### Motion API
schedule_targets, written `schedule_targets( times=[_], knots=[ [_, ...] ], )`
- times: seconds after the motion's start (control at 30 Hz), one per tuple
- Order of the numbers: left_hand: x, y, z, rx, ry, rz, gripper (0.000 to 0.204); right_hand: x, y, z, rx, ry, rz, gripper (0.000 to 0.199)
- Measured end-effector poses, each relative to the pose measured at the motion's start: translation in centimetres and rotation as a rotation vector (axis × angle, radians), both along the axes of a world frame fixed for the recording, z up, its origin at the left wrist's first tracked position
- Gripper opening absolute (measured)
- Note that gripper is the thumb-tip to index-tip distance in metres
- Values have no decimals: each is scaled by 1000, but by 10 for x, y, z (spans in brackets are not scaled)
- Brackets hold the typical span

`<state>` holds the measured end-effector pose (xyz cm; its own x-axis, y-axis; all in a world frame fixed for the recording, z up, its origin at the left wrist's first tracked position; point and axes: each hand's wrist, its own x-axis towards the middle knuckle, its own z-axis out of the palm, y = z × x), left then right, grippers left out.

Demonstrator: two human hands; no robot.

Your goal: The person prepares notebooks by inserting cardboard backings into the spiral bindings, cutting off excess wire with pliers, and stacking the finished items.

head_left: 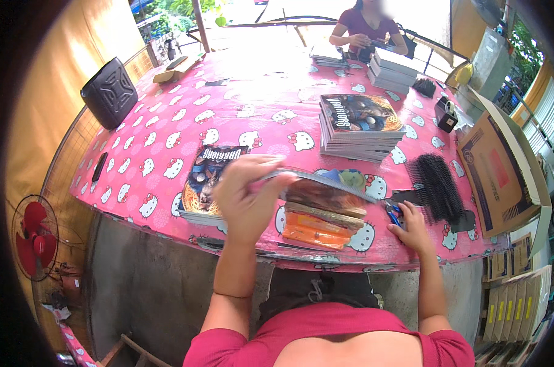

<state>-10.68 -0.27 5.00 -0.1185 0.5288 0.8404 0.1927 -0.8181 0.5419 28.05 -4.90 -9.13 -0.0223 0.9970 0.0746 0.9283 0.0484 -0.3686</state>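
To my left, a black plastic jerrycan sits at the edge of the pink cat-print tablecloth — a red-bladed fan lower down. On my right — a brown cardboard carton, cardboard sheets below.

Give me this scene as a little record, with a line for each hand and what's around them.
Left hand: gripping one end of a booklet, slightly blurred
Right hand: on blue-handled pliers
Below the booklet: an orange item, kind unclear
Booklet stacks: one on the left, one further back, others at the far side
Right of the pliers: a pile of black coils
Right edge: an open cardboard box
Across the table: a person in a dark red top
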Motion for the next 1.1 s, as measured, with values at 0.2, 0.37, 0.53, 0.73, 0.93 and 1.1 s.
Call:
schedule_targets(
  times=[0.2, 0.37, 0.53, 0.73, 0.93, 1.1],
  knots=[
    [30, -71, 11, 154, 289, 113, 24, -4, -25, -15, 238, 33, -180, 48],
    [68, -63, -70, -220, 256, 58, 24, -94, -55, 66, 271, 489, 142, 36],
    [76, -62, -86, -206, 197, -8, 22, -127, -71, 84, 273, 520, 260, 43],
    [78, -63, -82, -169, 204, 12, 20, -132, -70, 75, -69, 944, 231, 34],
    [60, -52, -81, -42, 318, -21, 17, -129, -61, 76, -910, 1827, 119, 36],
    [-16, 8, -52, -66, -306, 460, 32, -77, -27, 61, 300, 689, -135, 35]
  ],
)
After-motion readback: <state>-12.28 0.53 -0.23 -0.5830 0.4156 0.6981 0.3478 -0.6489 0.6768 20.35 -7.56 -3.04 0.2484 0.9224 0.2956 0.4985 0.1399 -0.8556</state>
